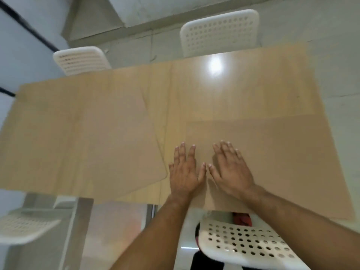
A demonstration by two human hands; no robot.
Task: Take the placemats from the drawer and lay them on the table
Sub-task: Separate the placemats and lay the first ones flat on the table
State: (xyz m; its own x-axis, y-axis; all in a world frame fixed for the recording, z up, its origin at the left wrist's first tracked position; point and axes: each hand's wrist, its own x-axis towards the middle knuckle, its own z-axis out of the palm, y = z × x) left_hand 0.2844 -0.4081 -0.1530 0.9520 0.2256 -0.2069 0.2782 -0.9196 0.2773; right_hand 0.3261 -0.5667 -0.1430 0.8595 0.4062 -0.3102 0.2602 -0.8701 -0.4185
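Note:
Two tan placemats lie on the light wooden table [224, 90]. The left placemat [78, 141] covers the table's left half, turned slightly. The right placemat [272, 152] covers the near right part and hangs a little over the near edge. My left hand [185, 172] lies flat with straight fingers at the right placemat's left edge. My right hand [229, 170] presses flat on the same placemat beside it. The thumbs nearly touch. The drawer is out of view.
White perforated chairs stand around the table: two at the far side [220, 32] [81, 59], one at the near right [247, 244] below my arms, one at the near left [23, 227]. A metal table leg [78, 227] stands near left.

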